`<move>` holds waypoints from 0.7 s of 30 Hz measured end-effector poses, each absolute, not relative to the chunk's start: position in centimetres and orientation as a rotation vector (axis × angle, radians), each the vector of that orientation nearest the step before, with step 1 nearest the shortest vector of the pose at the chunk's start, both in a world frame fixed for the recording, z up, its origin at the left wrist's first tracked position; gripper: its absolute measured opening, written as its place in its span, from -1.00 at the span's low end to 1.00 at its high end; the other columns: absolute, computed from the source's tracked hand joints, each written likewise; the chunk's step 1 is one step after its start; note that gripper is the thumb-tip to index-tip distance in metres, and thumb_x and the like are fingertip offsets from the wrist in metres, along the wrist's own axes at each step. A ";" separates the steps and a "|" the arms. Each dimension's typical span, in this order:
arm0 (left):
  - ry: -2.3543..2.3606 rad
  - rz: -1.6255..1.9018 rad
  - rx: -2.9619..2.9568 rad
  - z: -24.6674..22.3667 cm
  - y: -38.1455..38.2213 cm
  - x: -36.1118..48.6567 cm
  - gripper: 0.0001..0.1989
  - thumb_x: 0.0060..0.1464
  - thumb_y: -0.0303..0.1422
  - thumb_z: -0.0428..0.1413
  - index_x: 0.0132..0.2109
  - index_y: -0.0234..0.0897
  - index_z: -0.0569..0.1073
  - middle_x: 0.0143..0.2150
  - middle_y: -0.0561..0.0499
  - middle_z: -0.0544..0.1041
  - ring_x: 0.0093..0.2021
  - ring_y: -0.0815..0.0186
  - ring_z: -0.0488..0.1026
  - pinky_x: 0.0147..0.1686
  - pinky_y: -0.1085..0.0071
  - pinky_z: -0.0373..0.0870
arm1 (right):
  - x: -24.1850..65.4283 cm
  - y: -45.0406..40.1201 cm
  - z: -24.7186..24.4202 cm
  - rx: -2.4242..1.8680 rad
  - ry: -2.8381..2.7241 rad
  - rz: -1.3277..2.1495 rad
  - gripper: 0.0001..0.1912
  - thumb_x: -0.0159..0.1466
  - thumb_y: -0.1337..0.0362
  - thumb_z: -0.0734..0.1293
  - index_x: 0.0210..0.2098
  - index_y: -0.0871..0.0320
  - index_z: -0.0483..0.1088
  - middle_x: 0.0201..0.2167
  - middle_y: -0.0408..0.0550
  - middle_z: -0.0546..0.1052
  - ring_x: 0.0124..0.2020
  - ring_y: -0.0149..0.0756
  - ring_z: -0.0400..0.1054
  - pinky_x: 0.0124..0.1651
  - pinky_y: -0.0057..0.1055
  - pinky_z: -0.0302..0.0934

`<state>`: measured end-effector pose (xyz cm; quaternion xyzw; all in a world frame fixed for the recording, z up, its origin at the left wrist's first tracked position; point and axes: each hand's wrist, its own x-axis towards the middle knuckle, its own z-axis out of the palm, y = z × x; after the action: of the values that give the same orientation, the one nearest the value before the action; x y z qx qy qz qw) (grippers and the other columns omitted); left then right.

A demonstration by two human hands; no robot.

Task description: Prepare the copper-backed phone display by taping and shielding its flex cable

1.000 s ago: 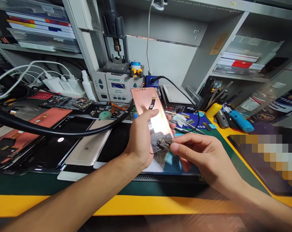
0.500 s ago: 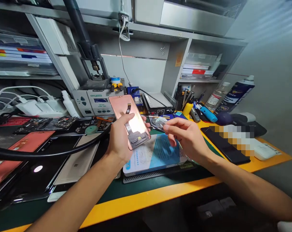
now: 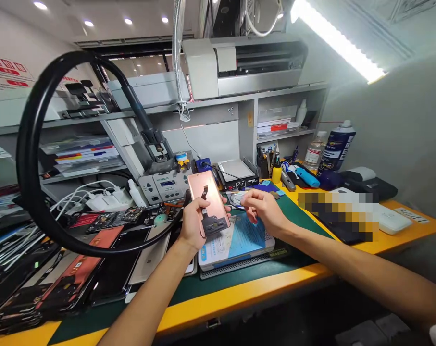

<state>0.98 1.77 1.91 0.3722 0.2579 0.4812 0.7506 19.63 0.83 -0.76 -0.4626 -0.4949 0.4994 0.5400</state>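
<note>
Nothing reads clearly: the wall sign [image 3: 9, 72] and spray can [image 3: 338, 146] are too small

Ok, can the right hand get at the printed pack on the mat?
Probably yes: the right hand is just above and beside the printed pack, and nothing visible stands between them. Its fingers may be pinching something small, but I can't tell.

Black hose [image 3: 25, 144] arcs from beside the left hand [image 3: 196, 223], gripping a phone panel [image 3: 206, 202], across the front of the circuit boards [image 3: 113, 218], barring leftward reach. Right of the right hand [image 3: 264, 211], green mat [image 3: 304, 216] offers passage.
</note>
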 end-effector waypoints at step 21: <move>0.526 0.818 0.833 3.4 0.2 0.7 -0.44 0.20 0.00 -0.08 -0.01 -0.40 0.52 -0.37 -0.22 0.62 -0.37 0.01 0.58 -0.34 0.18 0.49 | 19.1 1.2 -0.6 -1.233 -1.203 1.265 -0.71 0.37 0.20 0.31 0.02 0.22 0.38 -0.07 0.01 0.49 -0.19 -0.26 0.46 -0.18 -0.24 0.42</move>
<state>0.74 0.16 3.36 0.3886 0.2456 0.3816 0.8019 19.09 1.17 -0.64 -0.5056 -0.4934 0.5188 0.4814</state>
